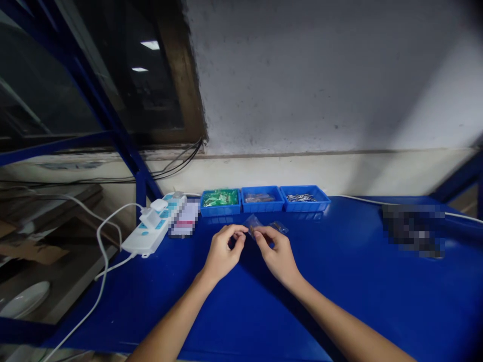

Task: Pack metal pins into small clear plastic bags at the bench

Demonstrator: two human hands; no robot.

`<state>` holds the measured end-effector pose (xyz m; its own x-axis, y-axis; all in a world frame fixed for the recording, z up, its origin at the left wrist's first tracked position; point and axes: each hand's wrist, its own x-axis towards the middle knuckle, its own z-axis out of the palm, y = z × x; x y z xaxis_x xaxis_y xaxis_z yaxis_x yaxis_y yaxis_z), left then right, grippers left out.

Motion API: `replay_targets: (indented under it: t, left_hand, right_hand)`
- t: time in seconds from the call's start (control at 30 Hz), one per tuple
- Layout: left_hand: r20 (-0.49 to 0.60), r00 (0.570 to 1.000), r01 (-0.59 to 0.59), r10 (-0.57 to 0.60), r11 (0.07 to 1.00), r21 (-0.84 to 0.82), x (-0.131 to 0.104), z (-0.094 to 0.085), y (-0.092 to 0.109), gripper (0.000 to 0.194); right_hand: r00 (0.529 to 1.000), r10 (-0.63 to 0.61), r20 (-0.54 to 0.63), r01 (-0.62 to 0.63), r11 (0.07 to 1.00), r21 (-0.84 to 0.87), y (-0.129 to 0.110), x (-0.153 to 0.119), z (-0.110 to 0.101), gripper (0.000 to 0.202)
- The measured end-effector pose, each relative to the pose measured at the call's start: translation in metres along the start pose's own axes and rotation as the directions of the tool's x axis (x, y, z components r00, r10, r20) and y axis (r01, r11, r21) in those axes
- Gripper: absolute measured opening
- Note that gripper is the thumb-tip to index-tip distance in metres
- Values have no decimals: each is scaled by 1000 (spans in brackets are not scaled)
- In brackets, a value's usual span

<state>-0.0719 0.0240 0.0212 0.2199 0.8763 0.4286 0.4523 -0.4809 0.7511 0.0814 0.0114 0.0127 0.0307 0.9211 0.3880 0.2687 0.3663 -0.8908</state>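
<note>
Near the middle of the blue table, my right hand (pixel 277 251) pinches a small clear plastic bag (pixel 253 221) between thumb and fingers. A small brownish item shows at the fingertips, too small to name. My left hand (pixel 224 251) is beside it, fingers curled and thumb drawn in, with the index fingertip at the bag's left edge. Whatever its thumb and fingers hold is hidden. A second clear bag (pixel 279 227) with dark contents lies on the table just behind my right hand.
Three blue bins stand along the back: one with green packets (pixel 221 197), one with clear bags (pixel 259 198), one with metal pins or screws (pixel 301 197). A white power strip (pixel 151 229) and blurred phone-like object (pixel 184 221) are left. A blurred dark object (pixel 413 231) lies right.
</note>
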Motion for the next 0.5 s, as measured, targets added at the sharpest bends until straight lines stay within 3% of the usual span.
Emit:
replay_targets:
  t: [0.1, 0.2, 0.37, 0.43, 0.5]
  left_hand:
    - [118, 967, 252, -227, 922, -293, 3, -3, 0, 30]
    - [179, 923, 386, -342, 814, -435, 5, -6, 0, 40]
    - [175, 931, 365, -320, 828, -426, 7, -4, -7, 17]
    - [104, 945, 326, -310, 867, -378, 8, -3, -13, 15]
    - [-26, 968, 235, -249, 939, -251, 8, -3, -17, 18]
  right_hand:
    - [992, -118, 32, 121, 989, -90, 1, -2, -2, 21]
    - [975, -215, 62, 222, 962, -158, 3, -3, -2, 24]
    - [944, -292, 153, 319, 928, -192, 7, -4, 0, 44]
    - [950, -260, 172, 290, 938, -188, 7, -4, 1, 47]
    - [972, -170, 165, 198, 965, -174, 6, -3, 2, 37]
